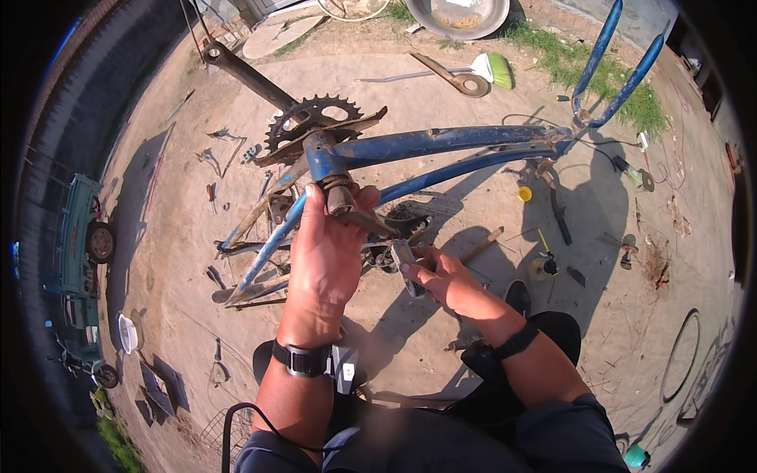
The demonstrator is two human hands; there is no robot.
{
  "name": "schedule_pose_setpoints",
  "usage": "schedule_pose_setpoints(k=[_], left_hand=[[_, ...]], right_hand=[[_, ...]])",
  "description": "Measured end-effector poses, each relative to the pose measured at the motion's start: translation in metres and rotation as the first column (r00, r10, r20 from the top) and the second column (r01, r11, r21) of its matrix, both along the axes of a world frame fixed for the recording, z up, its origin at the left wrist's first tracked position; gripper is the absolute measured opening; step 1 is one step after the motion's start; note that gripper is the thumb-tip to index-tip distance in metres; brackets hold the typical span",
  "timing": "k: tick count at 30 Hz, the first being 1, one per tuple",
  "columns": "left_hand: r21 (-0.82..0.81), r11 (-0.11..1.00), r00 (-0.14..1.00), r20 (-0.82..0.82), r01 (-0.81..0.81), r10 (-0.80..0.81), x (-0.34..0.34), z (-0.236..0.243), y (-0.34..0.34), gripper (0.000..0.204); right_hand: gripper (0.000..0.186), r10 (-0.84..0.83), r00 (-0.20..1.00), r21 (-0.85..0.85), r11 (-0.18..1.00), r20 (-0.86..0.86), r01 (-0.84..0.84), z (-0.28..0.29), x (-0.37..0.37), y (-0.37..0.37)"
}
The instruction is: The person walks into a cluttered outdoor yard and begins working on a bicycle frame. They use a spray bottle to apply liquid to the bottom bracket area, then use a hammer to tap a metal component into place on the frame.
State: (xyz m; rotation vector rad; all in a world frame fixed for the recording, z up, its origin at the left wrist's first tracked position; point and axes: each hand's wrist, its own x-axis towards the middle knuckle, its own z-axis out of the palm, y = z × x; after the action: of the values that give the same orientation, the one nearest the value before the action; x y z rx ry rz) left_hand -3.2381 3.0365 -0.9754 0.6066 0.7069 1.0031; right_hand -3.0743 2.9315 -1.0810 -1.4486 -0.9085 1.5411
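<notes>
A worn blue bicycle frame [457, 140] lies tipped in front of me, its bottom bracket shell [323, 162] close to my left hand. My left hand [325, 256] is closed round the near crank arm [369, 221] where it meets the axle; the thumb lies along the shell and the fingertips show behind. At the crank's outer end, my right hand [448, 280] grips a grey pedal [404, 256] between thumb and fingers. Beyond the shell sit a dark toothed chainring [277, 132] and the far crank arm [248, 76], which points up and left.
A wooden-handled tool [482, 244], a yellow-topped bottle [544, 266] and a yellow cap [524, 193] lie to the right. Loose tools [211, 158] are scattered left. Farther off are a green broom [498, 69], a metal basin [461, 31] and a teal cart [79, 252].
</notes>
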Motion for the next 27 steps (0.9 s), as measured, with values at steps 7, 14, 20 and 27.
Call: schedule_pose_setpoints(k=[7, 14, 20, 27], left_hand=[[-0.004, 1.000, 1.000, 0.001, 0.020, -0.020, 0.001, 0.001, 0.003, 0.064], [0.023, 0.997, 0.996, 0.040, 0.073, -0.073, -0.002, 0.001, 0.007, 0.053], [0.058, 0.987, 0.985, 0.067, 0.153, -0.156, -0.010, -0.005, 0.010, 0.054], [0.051, 0.987, 0.973, 0.167, 0.155, -0.161, -0.012, -0.006, 0.013, 0.050]], right_hand=[[0.055, -0.130, 0.981, 0.109, 0.983, -0.144, 0.147, -0.028, -0.005, -0.007], [0.053, -0.002, 0.998, 0.006, 1.000, -0.063, 0.002, 0.015, 0.012, -0.004], [0.039, 0.052, 0.997, 0.011, 0.999, -0.060, -0.052, 0.020, 0.014, -0.001], [0.042, 0.058, 0.985, 0.093, 0.995, -0.160, -0.043, 0.002, 0.016, -0.003]])
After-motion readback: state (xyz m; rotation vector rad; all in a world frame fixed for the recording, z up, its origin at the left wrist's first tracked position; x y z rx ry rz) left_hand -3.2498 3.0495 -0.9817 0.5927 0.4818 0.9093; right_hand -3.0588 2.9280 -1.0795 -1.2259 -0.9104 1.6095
